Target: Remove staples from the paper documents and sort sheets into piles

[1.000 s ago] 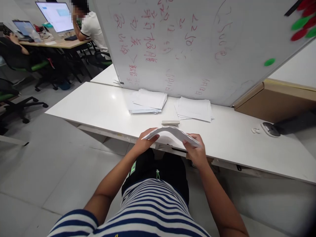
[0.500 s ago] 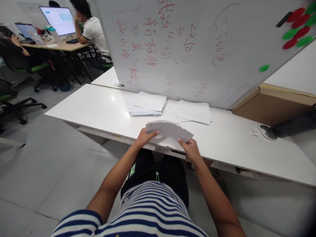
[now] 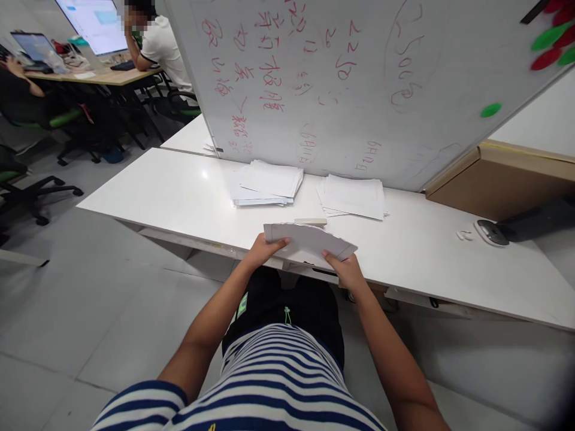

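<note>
Between my two hands is a curved stack of white paper sheets point(image 3: 309, 236), held above the front edge of the white desk point(image 3: 166, 203). My left hand point(image 3: 266, 248) is closed on its left end, thumb on the near face. The right end is pinched by my right hand point(image 3: 345, 268), its thumb also on the near face; the fingers behind the paper are mostly hidden. Just beyond the held sheets lies a small pale bar-shaped thing point(image 3: 311, 222), partly covered. Two paper piles rest farther back, a thicker left pile point(image 3: 269, 182) and a right pile point(image 3: 353, 196).
A whiteboard point(image 3: 323, 78) with red writing and round magnets stands along the desk's back. To the right are a cardboard box point(image 3: 476, 182), a computer mouse point(image 3: 492, 232) and a small white item point(image 3: 464, 236). Two people sit at a wooden desk point(image 3: 121, 75) far left.
The held sheets have flattened slightly, their top edge less arched. The pale bar behind them now shows more. My view has shifted a little; both hands keep their grip.
</note>
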Motion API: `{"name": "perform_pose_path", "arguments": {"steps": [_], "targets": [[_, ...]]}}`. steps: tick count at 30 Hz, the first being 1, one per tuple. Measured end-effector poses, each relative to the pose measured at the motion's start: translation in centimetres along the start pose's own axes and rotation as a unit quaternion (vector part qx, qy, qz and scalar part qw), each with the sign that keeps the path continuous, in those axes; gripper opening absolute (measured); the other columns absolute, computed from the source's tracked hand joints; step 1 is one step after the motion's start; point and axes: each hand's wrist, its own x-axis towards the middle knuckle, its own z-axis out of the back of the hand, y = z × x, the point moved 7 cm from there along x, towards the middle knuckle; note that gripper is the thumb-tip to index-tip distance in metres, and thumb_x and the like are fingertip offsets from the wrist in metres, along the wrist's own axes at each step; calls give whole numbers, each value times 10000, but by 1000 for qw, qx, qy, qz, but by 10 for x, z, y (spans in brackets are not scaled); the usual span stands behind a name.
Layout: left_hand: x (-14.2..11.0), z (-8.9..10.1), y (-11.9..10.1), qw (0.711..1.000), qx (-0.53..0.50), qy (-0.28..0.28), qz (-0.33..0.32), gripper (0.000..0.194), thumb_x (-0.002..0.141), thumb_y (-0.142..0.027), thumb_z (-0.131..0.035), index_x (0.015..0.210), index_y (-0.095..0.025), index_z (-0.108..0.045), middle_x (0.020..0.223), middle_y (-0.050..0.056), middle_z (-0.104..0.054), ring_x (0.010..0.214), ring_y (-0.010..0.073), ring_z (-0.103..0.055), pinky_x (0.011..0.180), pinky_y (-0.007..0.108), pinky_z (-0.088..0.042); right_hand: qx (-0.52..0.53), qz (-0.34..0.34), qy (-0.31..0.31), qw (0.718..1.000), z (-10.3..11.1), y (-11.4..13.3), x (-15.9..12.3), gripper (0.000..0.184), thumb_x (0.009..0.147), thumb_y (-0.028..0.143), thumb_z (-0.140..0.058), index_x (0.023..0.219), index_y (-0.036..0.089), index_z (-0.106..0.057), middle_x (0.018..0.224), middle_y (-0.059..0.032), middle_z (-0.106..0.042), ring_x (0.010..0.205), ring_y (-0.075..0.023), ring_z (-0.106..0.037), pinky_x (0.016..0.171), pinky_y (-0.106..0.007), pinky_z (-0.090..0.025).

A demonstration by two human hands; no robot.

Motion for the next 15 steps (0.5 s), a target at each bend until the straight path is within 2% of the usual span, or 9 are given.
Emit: {"name": "perform_pose_path", "arguments": {"steps": [7, 10, 15], "targets": [[-8, -6, -4, 999, 24, -5, -22, 404, 743, -455, -754, 1026, -168, -729, 1075, 77, -731, 1059, 283, -647, 901, 384, -521, -79, 65, -13, 995, 2, 8, -19, 325, 809, 489, -646, 965, 217, -732, 964, -62, -738, 977, -274, -660, 918, -405, -508], [-12, -13, -7, 998, 54, 8, -20, 382, 753, -462, -737, 999, -171, -727, 1007, 67, -737, 1022, 281, -651, 877, 378, -521, -79, 52, -41, 995, 10, 4, -24, 364, 803, 497, -652, 1003, 200, -712, 961, -75, -733, 1005, -273, -645, 929, -398, -498], [-14, -33, -10, 994, 85, 37, -60, 323, 780, -463, -707, 928, -176, -715, 917, 45, -727, 902, 250, -658, 793, 334, -516, -86, 24, -85, 992, 26, -2, -33, 409, 799, 502, -654, 1065, 194, -689, 1019, -88, -723, 1013, -258, -640, 936, -377, -493]]}}
